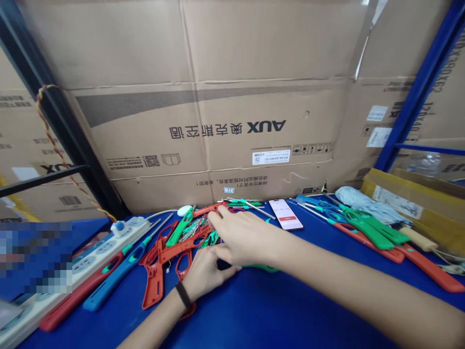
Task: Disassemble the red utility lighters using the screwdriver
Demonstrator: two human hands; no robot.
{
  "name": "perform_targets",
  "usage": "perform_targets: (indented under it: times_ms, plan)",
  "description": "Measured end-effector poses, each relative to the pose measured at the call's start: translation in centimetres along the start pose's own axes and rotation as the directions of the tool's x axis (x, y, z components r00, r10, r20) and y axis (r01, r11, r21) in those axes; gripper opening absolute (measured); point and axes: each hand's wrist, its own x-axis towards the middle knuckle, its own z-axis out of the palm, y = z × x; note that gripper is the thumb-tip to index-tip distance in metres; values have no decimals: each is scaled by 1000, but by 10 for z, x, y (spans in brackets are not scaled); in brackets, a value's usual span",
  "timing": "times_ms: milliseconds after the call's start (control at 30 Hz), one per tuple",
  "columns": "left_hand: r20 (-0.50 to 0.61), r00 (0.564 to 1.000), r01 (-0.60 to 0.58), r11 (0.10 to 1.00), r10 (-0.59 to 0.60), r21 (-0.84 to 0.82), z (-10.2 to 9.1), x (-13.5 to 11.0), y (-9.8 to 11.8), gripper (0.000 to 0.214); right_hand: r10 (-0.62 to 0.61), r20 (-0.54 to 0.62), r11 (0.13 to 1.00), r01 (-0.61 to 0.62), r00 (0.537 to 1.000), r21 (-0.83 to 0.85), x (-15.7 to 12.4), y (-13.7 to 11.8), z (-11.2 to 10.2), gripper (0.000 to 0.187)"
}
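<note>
- At the middle of the blue table, the right hand lies palm down across a heap of plastic parts. Its fingers stretch leftward, nearly flat, with the fingertips resting on the heap. The thumb is tucked down toward the other hand, and I cannot tell whether it pinches anything.
- The left hand sits just below it and touches it, with a black wristband on the wrist. Its fingers are curled and its thumb points right along the tabletop. Its fingertips are hidden under the right hand, so whether it grips a part cannot be told.
- A green piece shows beneath the right hand's heel — possibly a handle shell, but most of it is covered.
- The red handle shells lie tangled under and just left of both hands, with a green shell tilted across their top end.
- Thin metal rods lie just beyond the right hand's knuckles. Beside them a phone lies face up with its screen lit.
- A white oval object rests at the far edge of the heap.
- Farther left lie a blue long-necked lighter and a red one, side by side. They are next to a white power strip.
- To the right, well apart from the hands, more lighters lie in a row — green bodies on top of red bodies.
- A large cardboard box stands along the back of the table.
</note>
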Motion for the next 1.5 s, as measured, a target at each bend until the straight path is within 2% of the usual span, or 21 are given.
perform_targets:
  times_ms: [67, 133, 167, 300, 433, 567, 700, 767, 833, 900, 933, 1000, 1033, 1067, 1133, 1167, 1267, 1367, 1433, 1500]
  plan:
    - [22, 1000, -4, 1000, 3, 1, -1, 0, 1, 17, -33, 172, 999, 29, 985, 28, -5, 3, -13, 58]
    - [26, 1000, -15, 1000, 16, -17, -2, 1, 3, 14, -42, 275, 998, 30, 961, 49, -6, 6, -22, 53]
    - [26, 999, -21, 999, 22, -34, -3, 2, 4, 15, -30, 284, 999, 19, 958, 41, -6, 7, -25, 49]
    - [27, 1000, -11, 996, 13, -94, -2, 3, 2, 18, 56, 199, 998, -63, 978, 26, 1, 15, -20, 12]
    - [37, 999, 19, 994, -16, -108, -1, 3, -1, 19, 93, 109, 988, -105, 990, 117, 8, 26, -2, 40]
    - [66, 998, 29, 991, -20, -130, -2, 3, 1, 19, 196, -106, 980, -198, 975, -12, 17, 24, 10, 53]
    - [96, 995, 46, 992, -35, -121, -6, 4, 4, 19, 178, -158, 982, -186, 971, -39, 23, 28, 5, 58]
    - [131, 991, 45, 994, -32, -97, -14, 4, 5, 21, 259, -206, 964, -264, 944, 2, 16, 42, -3, 58]
    - [195, 981, 31, 998, -21, -49, -27, 3, 6, 22, 368, -238, 930, -354, 899, 103, -1, 66, -11, 61]
    - [264, 964, 17, 1000, -22, 25, -42, 2, 8, 24, 500, -235, 859, -441, 834, 260, -27, 97, -14, 62]
    - [280, 959, 12, 998, -30, 64, -48, 2, 10, 26, 574, -241, 805, -486, 782, 340, -42, 113, -13, 59]
    - [283, 959, 5, 994, -36, 111, -53, 3, 16, 38, 726, -260, 662, -544, 637, 516, -70, 144, -5, 53]
    - [272, 962, 0, 993, -32, 118, -52, 4, 19, 45, 768, -258, 600, -519, 586, 608, -82, 157, 2, 52]
    - [262, 965, -3, 993, -28, 119, -48, 7, 23, 50, 824, -235, 502, -474, 515, 723, -92, 167, 10, 52]
    - [264, 964, -1, 993, -30, 119, -34, 13, 29, 49, 924, -162, 246, -212, 347, 946, -105, 180, 30, 43]
    - [286, 957, 8, 992, -44, 124, -26, 17, 32, 47, 941, -162, 213, -147, 296, 966, -109, 183, 41, 39]
    - [365, 928, 16, 989, -69, 146, -8, 25, 40, 41, 957, -185, 194, -23, 223, 981, -111, 179, 71, 34]
    - [381, 925, -64, 984, -4, 166, -6, 18, 47, 29, 961, -222, 215, 56, 164, 975, -112, 172, 89, 27]
    - [326, 946, -50, 989, 2, 139, -15, 3, 46, 25, 964, -234, 225, 82, 128, 971, -114, 170, 94, 25]
    - [164, 980, 94, 987, -115, 131, -32, -17, 38, 31, 966, -231, 221, 92, 112, 971, -116, 169, 97, 24]
